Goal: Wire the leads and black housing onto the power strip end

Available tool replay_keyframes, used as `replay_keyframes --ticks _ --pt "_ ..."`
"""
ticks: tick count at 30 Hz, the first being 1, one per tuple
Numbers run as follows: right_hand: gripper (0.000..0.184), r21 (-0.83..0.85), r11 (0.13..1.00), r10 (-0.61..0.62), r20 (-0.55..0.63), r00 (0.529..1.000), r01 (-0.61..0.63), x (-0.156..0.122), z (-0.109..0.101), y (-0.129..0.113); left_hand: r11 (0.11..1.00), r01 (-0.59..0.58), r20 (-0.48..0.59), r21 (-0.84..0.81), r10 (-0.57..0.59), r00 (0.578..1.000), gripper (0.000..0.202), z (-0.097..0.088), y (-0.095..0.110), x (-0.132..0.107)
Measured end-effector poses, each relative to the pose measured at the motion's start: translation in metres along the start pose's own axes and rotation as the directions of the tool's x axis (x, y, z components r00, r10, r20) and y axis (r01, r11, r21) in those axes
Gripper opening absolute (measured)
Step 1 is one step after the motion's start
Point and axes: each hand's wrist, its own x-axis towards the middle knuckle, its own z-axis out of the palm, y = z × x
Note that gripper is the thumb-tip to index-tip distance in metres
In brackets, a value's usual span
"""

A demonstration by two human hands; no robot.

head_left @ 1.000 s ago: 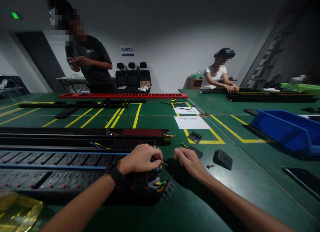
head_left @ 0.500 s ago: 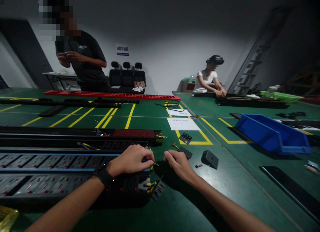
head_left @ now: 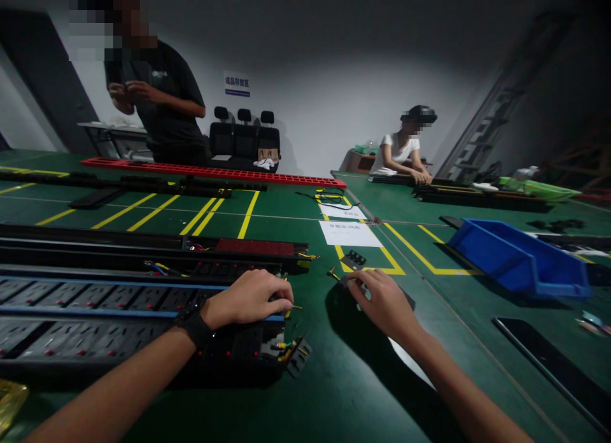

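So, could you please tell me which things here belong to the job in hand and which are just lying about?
Seemingly in the job:
blue-edged socket strip, under the left hand
thin brass-coloured piece, at that hand's fingertips
black part, partly hidden by the right hand

Probably just lying about:
phone
blue bin
paper sheet

The table point(head_left: 344, 398) is deep green, crossed by bright yellow lines point(head_left: 249, 215). The socket strips point(head_left: 135, 296) are grey and black, dotted with red and edged in blue; green-and-yellow wires point(head_left: 285, 345) show at one end. The panel point(head_left: 255, 247) behind is dark red, the long rack point(head_left: 214, 170) vivid red with a grid pattern. The bin point(head_left: 510, 249) is blue, the watch point(head_left: 199, 325) black, the paper sheet point(head_left: 351, 233) white with dark lettering.
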Motion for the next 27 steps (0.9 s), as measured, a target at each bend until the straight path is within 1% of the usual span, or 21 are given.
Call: replay_keyframes --ticks 3,5,8,12,15,19,24,27 --pt "0.024 -0.106 0.994 -0.003 0.019 1.000 0.005 -0.004 0.001 0.008 1.000 0.008 0.013 0.007 -0.008 1.000 0.019 -0.001 0.001 0.000" --pt "0.025 -0.131 0.991 -0.014 0.053 0.998 0.021 -0.006 0.003 0.009 1.000 0.019 0.020 0.013 -0.019 1.000 0.018 -0.002 0.002 0.001" --pt "0.024 -0.117 0.991 -0.058 0.088 0.994 0.068 -0.008 0.005 0.006 0.999 0.040 0.031 0.017 -0.040 0.999 0.018 -0.003 0.003 0.001" --pt "0.027 -0.021 0.990 -0.132 0.133 0.982 0.136 -0.009 0.004 -0.003 0.998 0.055 0.049 0.015 -0.055 0.997 0.019 -0.003 0.004 0.002" --pt "0.029 0.025 0.989 -0.151 0.126 0.981 0.149 -0.011 0.001 -0.011 0.998 0.065 0.061 0.024 -0.067 0.996 0.020 -0.004 0.004 0.002" --pt "0.015 -0.012 0.991 -0.128 0.083 0.988 0.130 -0.013 0.000 -0.022 0.997 0.069 0.069 0.027 -0.071 0.995 0.019 -0.005 0.005 0.003" --pt "0.022 -0.087 0.981 -0.158 0.153 0.976 0.173 -0.016 0.001 -0.028 0.997 0.067 0.068 0.032 -0.069 0.995 0.018 -0.005 0.005 0.002" --pt "0.019 -0.073 0.977 -0.187 0.175 0.967 0.202 -0.017 0.001 -0.027 0.997 0.058 0.065 0.041 -0.061 0.996 0.019 -0.004 0.004 0.002"
